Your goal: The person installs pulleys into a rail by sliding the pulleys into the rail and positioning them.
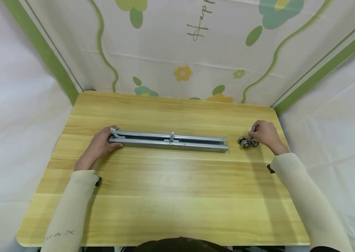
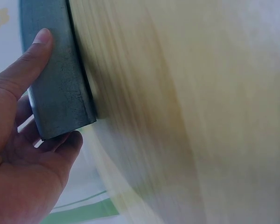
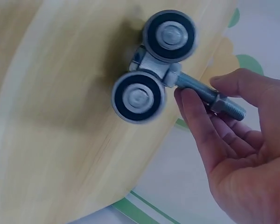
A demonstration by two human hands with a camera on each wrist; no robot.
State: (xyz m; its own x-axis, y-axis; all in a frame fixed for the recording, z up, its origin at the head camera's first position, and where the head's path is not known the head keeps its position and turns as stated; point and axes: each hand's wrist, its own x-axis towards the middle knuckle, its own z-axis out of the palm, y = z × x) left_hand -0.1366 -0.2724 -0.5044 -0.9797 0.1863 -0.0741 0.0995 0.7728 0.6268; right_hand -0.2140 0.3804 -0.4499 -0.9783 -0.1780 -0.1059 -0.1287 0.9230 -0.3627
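Observation:
A straight metal channel rail (image 1: 193,145) lies across the table with its slot facing up. My left hand (image 1: 101,142) grips its left end; in the left wrist view the thumb lies along the rail's side (image 2: 63,88) and the fingers curl round the end. Two bolts stand up from the slot, a bolt (image 1: 113,132) by the left hand and another bolt (image 1: 172,136) near mid-rail. To the right of the rail, my right hand (image 1: 266,133) pinches the threaded stem (image 3: 196,87) of a roller trolley (image 1: 246,142). Its wheels (image 3: 139,98) have dark rings. Whether they touch the table cannot be told.
The wooden table (image 1: 164,203) has rounded corners. A white printed sheet (image 1: 164,45) with flowers rises behind its back edge, and pale sheets hang at the left and right sides.

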